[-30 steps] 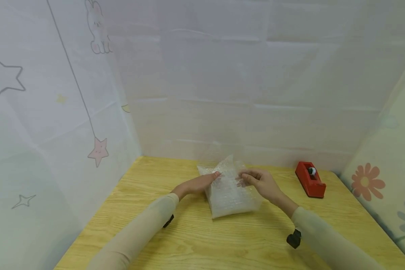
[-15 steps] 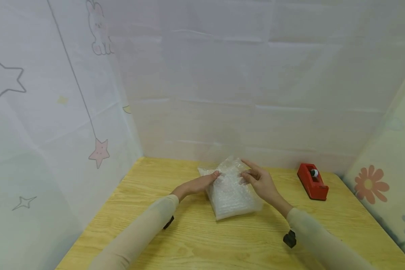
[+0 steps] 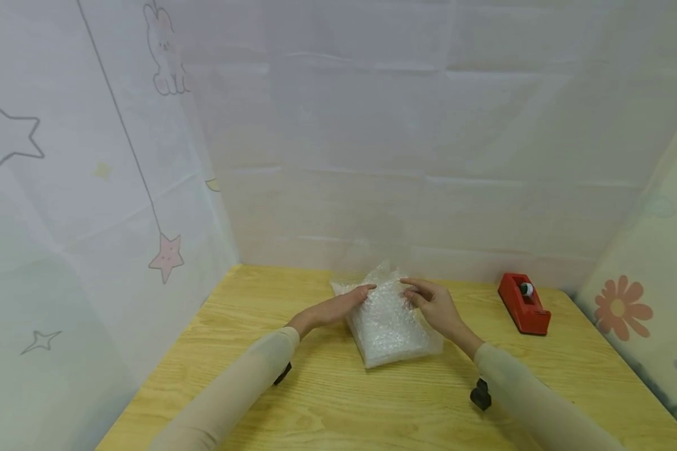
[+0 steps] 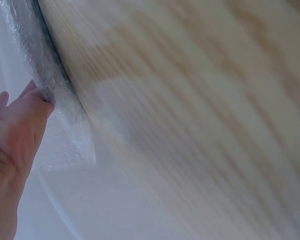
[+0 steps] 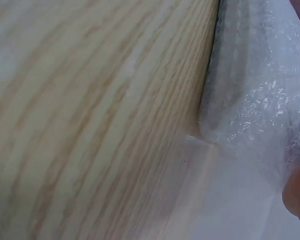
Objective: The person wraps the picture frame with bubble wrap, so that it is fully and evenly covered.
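Observation:
A folded bundle of bubble wrap (image 3: 392, 332) lies on the wooden table, its loose end peaked at the far side. The wrist views show a thick side and a dark line along its bottom; what lies inside is hidden. My left hand (image 3: 335, 307) holds the bundle's left side, thumb on top, the other fingers mostly hidden. In the left wrist view, that hand (image 4: 17, 135) meets the bubble wrap (image 4: 55, 80) at its edge. My right hand (image 3: 440, 309) holds the upper right part between thumb and fingers, index finger stretched over the wrap.
A red tape dispenser (image 3: 524, 304) stands at the table's back right. The wooden table (image 3: 316, 401) ends at a pale cloth backdrop (image 3: 400, 156) behind, with printed cloths on both sides. A small black camera (image 3: 481, 394) hangs at the right wrist.
My right index finger lifted and stretched out, then came down onto the wrap. The loose film at the right now lies flatter, and the bundle has shifted slightly right. My left hand stays nearly still.

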Demonstrator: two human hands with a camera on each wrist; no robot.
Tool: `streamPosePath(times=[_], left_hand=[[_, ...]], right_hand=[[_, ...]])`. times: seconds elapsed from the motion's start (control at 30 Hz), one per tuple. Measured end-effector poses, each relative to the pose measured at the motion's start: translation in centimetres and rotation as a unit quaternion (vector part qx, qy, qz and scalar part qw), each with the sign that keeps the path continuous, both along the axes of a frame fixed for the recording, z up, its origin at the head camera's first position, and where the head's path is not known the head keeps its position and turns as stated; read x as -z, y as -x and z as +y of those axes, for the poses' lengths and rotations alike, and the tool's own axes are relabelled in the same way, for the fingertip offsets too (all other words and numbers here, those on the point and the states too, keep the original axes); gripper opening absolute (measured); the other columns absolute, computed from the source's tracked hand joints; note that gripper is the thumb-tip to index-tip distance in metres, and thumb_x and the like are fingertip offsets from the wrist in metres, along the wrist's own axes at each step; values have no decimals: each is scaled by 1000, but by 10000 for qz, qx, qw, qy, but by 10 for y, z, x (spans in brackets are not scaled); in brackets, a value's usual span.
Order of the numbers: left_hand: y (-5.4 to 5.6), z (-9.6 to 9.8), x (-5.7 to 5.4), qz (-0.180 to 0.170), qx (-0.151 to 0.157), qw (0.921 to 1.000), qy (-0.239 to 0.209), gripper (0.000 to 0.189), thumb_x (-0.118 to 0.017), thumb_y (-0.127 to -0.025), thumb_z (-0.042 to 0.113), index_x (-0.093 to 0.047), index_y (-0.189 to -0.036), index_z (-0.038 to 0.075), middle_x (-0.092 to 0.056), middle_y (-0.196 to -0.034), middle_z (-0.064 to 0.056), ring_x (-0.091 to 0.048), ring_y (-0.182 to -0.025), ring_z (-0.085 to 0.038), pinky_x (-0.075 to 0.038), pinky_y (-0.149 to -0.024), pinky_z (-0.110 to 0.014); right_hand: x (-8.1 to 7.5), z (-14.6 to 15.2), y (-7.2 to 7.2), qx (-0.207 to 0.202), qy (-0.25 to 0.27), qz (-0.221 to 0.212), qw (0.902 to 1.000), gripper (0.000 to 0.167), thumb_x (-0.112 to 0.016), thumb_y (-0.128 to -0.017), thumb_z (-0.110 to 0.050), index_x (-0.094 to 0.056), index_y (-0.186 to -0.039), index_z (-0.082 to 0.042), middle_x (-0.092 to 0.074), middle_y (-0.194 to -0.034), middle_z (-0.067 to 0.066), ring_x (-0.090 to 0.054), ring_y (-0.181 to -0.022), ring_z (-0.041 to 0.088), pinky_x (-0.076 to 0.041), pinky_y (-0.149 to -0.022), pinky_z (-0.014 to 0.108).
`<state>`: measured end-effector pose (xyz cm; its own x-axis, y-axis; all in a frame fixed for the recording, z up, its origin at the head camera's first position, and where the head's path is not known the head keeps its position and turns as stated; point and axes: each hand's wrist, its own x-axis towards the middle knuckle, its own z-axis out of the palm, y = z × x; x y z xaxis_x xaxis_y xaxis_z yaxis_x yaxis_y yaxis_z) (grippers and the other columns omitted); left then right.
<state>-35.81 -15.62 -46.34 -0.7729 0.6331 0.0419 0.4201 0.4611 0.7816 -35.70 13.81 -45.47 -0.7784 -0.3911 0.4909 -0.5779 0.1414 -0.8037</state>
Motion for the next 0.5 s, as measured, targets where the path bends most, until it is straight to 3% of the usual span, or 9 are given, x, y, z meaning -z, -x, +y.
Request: streamPosePath(times=[0.13,0.2,0.37,0.5], left_hand=[[-2,4,1,-100,-135,9998,-47,68,-33,-105,65,-10,-163,41,-17,-168,1,-23,-150,-24,-26,-116,-52],[-4,7,0,50,-191,9998,40,76,-44,-101,67,-6,-162,44,-13,-168,1,-23,-150,-26,-29,-114,-54],[-7,17,-1,917,-369,9939,486,96,-60,-91,70,0,-162,45,4,-169,4,-8,-153,-26,-29,-112,-60],[-8,22,-1,1339,-587,9883,428,106,-68,-87,67,6,-161,48,13,-168,3,-10,-152,-33,-33,-108,-64]], right_hand=[[4,-3,6,132,-86,-107,9998,33,-63,-101,-1,-67,-133,-4,-74,-102,14,-71,-80,29,-59,-70,34],[6,-5,9,137,-148,-121,9997,33,-64,-100,-1,-68,-133,-4,-75,-102,13,-71,-79,27,-59,-70,33],[10,-11,18,194,-495,3,9986,33,-64,-100,-3,-68,-133,-6,-75,-102,8,-71,-82,22,-58,-70,31],[14,-14,22,262,-609,82,9978,33,-65,-99,0,-68,-132,-4,-76,-101,8,-72,-86,22,-58,-71,30]])
